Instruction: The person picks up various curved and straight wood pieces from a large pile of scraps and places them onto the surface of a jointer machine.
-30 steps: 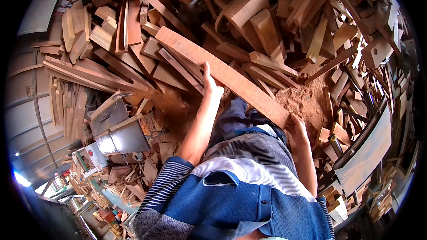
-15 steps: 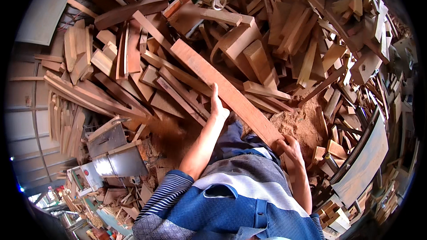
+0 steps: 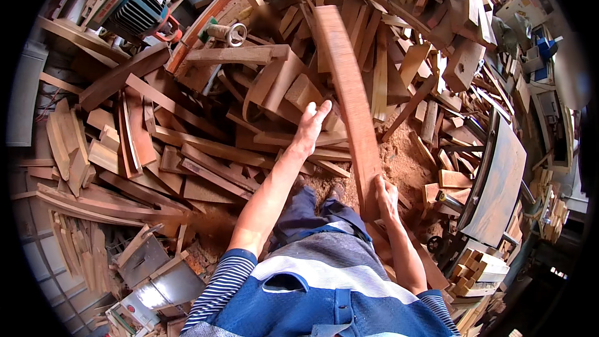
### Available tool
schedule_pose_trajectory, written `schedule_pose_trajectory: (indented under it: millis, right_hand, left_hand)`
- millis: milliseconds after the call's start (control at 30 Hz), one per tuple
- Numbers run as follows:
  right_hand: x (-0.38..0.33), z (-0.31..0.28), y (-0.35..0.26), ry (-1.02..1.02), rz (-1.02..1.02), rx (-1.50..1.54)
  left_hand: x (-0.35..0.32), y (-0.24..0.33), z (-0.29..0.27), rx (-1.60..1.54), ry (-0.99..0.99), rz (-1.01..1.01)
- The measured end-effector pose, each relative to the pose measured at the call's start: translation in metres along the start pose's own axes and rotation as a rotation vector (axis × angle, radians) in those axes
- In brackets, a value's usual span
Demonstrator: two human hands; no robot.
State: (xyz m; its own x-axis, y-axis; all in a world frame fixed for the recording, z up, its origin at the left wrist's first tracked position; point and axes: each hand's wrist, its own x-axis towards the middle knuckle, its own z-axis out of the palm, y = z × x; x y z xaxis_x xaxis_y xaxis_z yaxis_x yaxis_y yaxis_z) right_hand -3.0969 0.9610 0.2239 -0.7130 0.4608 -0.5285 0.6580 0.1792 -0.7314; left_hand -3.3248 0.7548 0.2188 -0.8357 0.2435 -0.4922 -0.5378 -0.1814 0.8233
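Heaps of cut wood (image 3: 212,148) fill the workshop on the left, on the far side and on the right, with brown sawdust (image 3: 409,150) on the floor between them. One person stands close to the heaps, in dark pants (image 3: 306,209) and a blue, white and gray shirt (image 3: 337,262) with striped sleeves. A long board (image 3: 352,100), flat and reddish brown, is in front of the person, a little right of the middle. Its near end is by the person's waist, and its far end points away and a bit to the left. The right grip (image 3: 385,196) is clamped on the board close to the near end. The left grip (image 3: 315,125) has its thumb and fingers spread apart, just beside the board's left edge, and one cannot tell if they touch it. Far on the left sits a blue-green machine (image 3: 131,9) with black ribs. Closer to the middle, a round metal ring (image 3: 237,34) lies among the wood. On the right leans a big gray sheet (image 3: 496,181), and short blocks (image 3: 471,271) are stacked near it.
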Motion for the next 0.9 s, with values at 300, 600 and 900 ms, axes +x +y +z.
schedule_pose_trajectory:
  millis: [300,600,900]
  right_hand:
    - [0.13,0.009,-0.005,0.245,0.091,0.195]
    - [0.284,0.016,-0.032,0.157,0.121,0.285]
    - [0.164,0.022,-0.02,0.194,-0.234,-0.184]
  left_hand:
    - [0.007,0.02,-0.143,-0.104,0.285,0.088]
    - [0.099,0.067,-0.203,-0.279,0.36,0.092]
    - [0.226,0.071,-0.221,-0.737,0.416,0.089]
